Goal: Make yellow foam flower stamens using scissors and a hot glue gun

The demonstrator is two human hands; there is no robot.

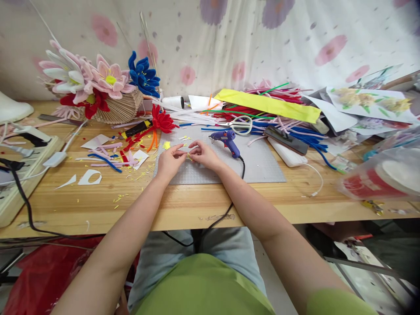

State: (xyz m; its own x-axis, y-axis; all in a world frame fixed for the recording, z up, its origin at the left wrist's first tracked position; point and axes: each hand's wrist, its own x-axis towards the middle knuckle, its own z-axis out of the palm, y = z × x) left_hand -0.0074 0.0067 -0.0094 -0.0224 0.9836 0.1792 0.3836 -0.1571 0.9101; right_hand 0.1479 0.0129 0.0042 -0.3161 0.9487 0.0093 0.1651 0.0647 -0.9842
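Note:
Over the grey cutting mat (262,168), my left hand (172,161) and my right hand (205,155) meet fingertip to fingertip. Both are closed in a pinch on a small yellow piece (188,156), mostly hidden by the fingers. Just beyond them lie several tiny pale yellow strips (185,138) and a yellow scrap (166,145). To the right of my right hand, a purple hot glue gun (228,141) rests on the mat, its nozzle pointing left. White-handled scissors (242,125) lie behind it. A red fuzzy flower (162,120) sits beyond my left hand.
Pink, white and blue pipe-cleaner flowers (111,80) stand at the back left. Pipe cleaners and a yellow sheet (269,105) pile along the back. A dark phone (286,140), a plastic-wrapped cup (383,177) and a power strip (31,179) flank the mat. The glue gun's cord (243,168) crosses the front edge.

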